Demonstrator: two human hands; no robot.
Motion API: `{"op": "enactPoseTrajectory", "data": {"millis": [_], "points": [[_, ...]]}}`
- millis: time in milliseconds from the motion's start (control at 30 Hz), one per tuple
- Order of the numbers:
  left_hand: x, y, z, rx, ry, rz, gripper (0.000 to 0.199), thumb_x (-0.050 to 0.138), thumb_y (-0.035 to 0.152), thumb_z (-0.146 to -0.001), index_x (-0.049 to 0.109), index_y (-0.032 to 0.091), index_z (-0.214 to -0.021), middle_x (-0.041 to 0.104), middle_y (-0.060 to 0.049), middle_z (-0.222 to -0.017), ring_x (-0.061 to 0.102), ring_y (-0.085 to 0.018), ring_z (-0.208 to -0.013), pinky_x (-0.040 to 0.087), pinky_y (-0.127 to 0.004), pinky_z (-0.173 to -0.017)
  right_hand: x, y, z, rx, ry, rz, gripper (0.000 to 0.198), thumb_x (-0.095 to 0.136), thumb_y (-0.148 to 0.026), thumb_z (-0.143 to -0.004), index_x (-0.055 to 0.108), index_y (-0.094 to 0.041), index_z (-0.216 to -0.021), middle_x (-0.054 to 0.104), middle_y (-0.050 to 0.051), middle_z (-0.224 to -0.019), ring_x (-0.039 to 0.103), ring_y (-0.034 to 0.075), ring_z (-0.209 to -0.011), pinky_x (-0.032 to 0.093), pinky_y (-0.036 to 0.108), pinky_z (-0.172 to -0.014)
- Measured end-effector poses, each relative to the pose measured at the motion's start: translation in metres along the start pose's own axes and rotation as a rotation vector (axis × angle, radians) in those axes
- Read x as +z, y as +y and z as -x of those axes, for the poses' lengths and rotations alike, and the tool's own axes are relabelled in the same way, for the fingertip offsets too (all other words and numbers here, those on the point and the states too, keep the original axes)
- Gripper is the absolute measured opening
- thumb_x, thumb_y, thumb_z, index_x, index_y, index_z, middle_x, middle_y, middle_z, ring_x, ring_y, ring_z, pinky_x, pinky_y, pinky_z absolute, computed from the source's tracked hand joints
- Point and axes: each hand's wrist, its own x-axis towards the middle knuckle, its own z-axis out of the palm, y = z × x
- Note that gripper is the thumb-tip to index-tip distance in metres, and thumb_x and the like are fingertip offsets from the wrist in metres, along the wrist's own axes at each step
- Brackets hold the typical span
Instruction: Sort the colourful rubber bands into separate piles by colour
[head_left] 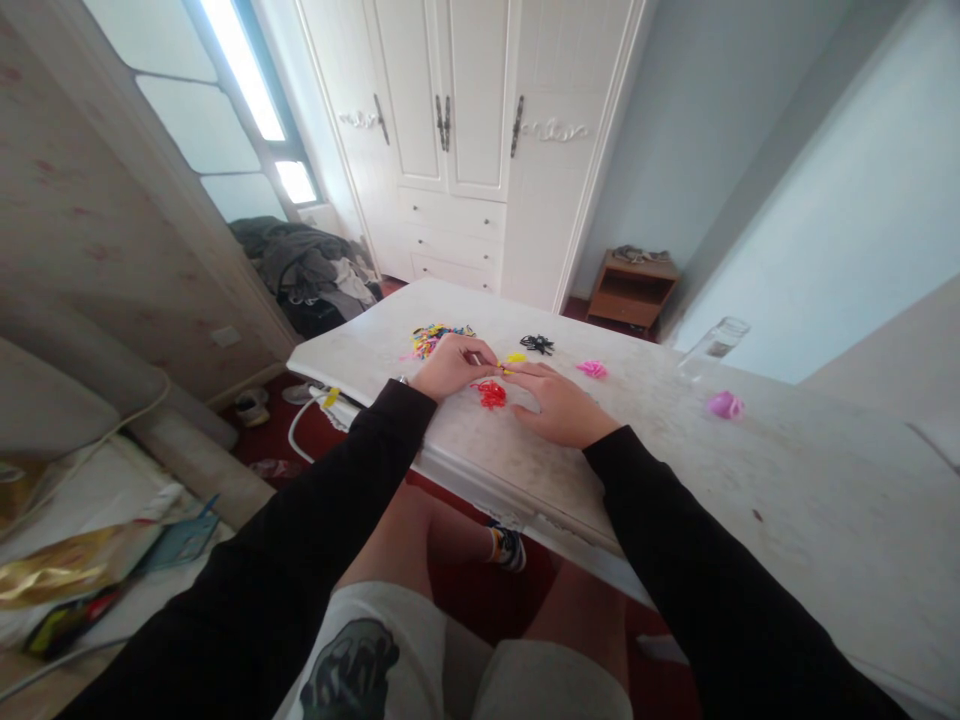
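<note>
My left hand (456,366) is bent inward over the table, thumb and forefinger pinched together. My right hand (559,405) meets it from the other side, its fingertips closed on the same spot. Between them shows a tiny dark and yellow strand (503,369), too small to name surely. Just beneath lies a heap of red bands (492,394). A small yellow pile (516,357) sits right behind the fingertips. Beyond my left hand is a mixed heap of coloured bands (441,337), partly covered by it. Black bands (537,345) form a separate pile farther back.
On the white table (660,450), a pink clump (592,369) lies right of my hands. Farther right are a purple-pink flower-like piece (725,404) and a clear glass bottle (716,346). A white cable (297,430) hangs at the left edge. A white wardrobe (465,160) stands behind.
</note>
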Motion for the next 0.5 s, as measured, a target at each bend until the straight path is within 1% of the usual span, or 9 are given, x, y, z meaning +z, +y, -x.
{"op": "enactPoseTrajectory", "data": {"millis": [167, 267, 367, 433, 500], "points": [[0.000, 0.000, 0.000, -0.003, 0.016, -0.032, 0.036, 0.085, 0.051, -0.074, 0.076, 0.016, -0.073, 0.074, -0.006, -0.070, 0.064, -0.014, -0.061, 0.047, -0.023, -0.054, 0.002, -0.002, -0.001, -0.008, 0.031, -0.014, 0.045, 0.060, -0.020, -0.091, 0.070, -0.022, -0.134, 0.070, 0.010, -0.140, 0.061, 0.027, -0.134, 0.046, 0.052, -0.119], [0.000, -0.002, -0.001, -0.001, 0.084, -0.070, 0.033, 0.082, 0.049, -0.078, 0.077, 0.016, -0.075, 0.075, -0.006, -0.075, 0.065, -0.014, -0.064, 0.047, -0.023, -0.055, -0.002, -0.002, -0.001, 0.018, 0.067, 0.002, 0.043, 0.059, -0.021, -0.090, 0.071, -0.019, -0.131, 0.070, 0.012, -0.139, 0.061, 0.028, -0.134, 0.046, 0.051, -0.119], [0.000, -0.006, -0.003, -0.011, 0.177, -0.091, 0.029, 0.078, 0.046, -0.082, 0.076, 0.017, -0.078, 0.075, -0.005, -0.077, 0.065, -0.015, -0.064, 0.049, -0.025, -0.056, -0.010, 0.003, 0.000, 0.133, 0.176, 0.042, 0.042, 0.060, -0.021, -0.088, 0.071, -0.015, -0.128, 0.070, 0.016, -0.136, 0.063, 0.032, -0.130, 0.049, 0.052, -0.116], [0.001, -0.008, -0.006, -0.007, 0.169, -0.126, 0.025, 0.077, 0.042, -0.083, 0.077, 0.017, -0.077, 0.075, -0.005, -0.075, 0.065, -0.015, -0.065, 0.050, -0.026, -0.060, -0.016, 0.008, 0.000, 0.230, 0.278, 0.067, 0.041, 0.060, -0.020, -0.086, 0.072, -0.014, -0.126, 0.070, 0.017, -0.135, 0.064, 0.034, -0.127, 0.050, 0.053, -0.115], [0.003, -0.009, -0.009, 0.005, 0.126, -0.181, 0.020, 0.078, 0.037, -0.082, 0.078, 0.018, -0.076, 0.076, -0.004, -0.076, 0.066, -0.015, -0.068, 0.051, -0.026, -0.065, -0.021, 0.012, 0.001, 0.302, 0.365, 0.073, 0.041, 0.059, -0.019, -0.085, 0.072, -0.013, -0.124, 0.070, 0.018, -0.134, 0.064, 0.035, -0.126, 0.050, 0.054, -0.114]]}}
